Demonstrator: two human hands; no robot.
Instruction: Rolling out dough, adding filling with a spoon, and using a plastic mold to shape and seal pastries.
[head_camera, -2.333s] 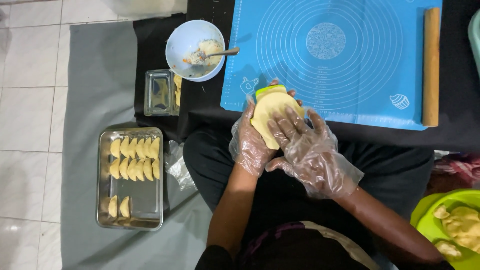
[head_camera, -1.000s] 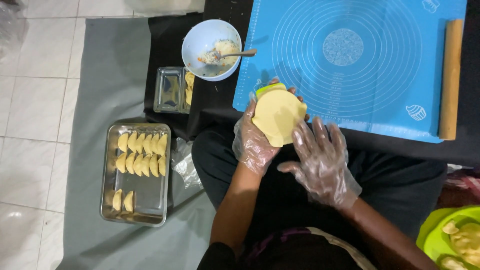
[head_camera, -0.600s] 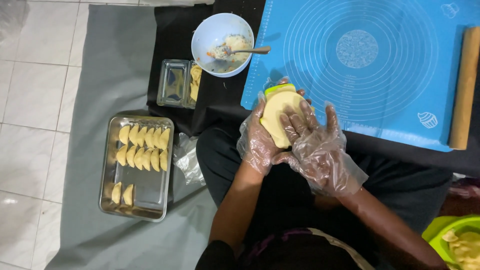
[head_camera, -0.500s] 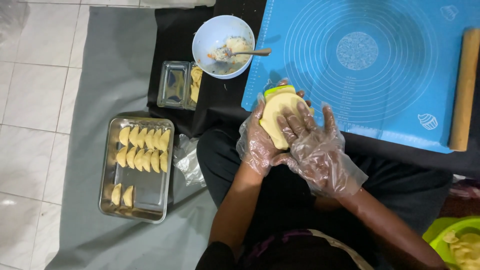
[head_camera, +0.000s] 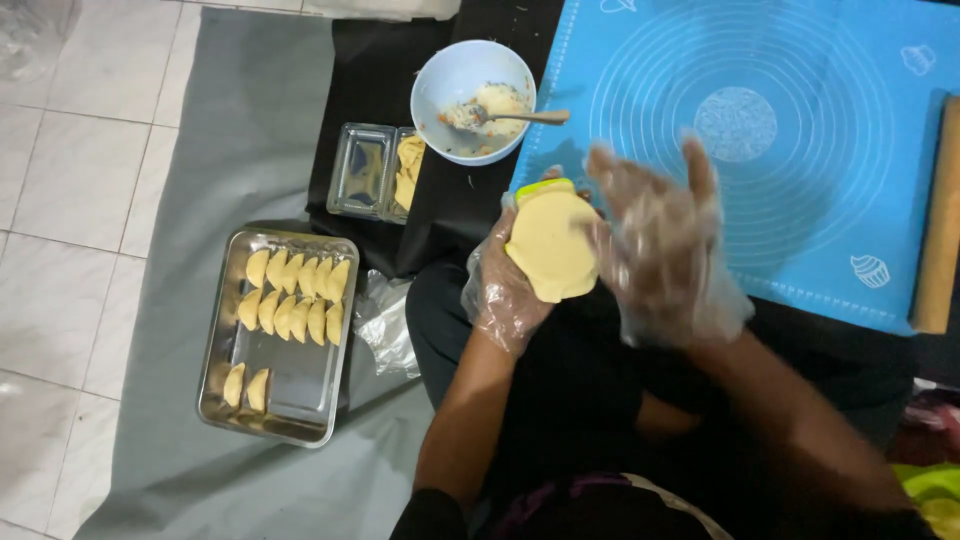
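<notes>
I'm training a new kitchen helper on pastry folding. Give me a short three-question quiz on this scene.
1. True or false: the left hand holds a round dough disc.
2. Where does the spoon rest? A) on the blue mat B) in the white bowl C) in the metal tray
3. Fill in: the folded pastries lie in a ____ tray on the floor.

Key: 1 true, with the disc on a green press while the right hand is lifted beside it, blurred. 2 B. 3 metal.
</notes>
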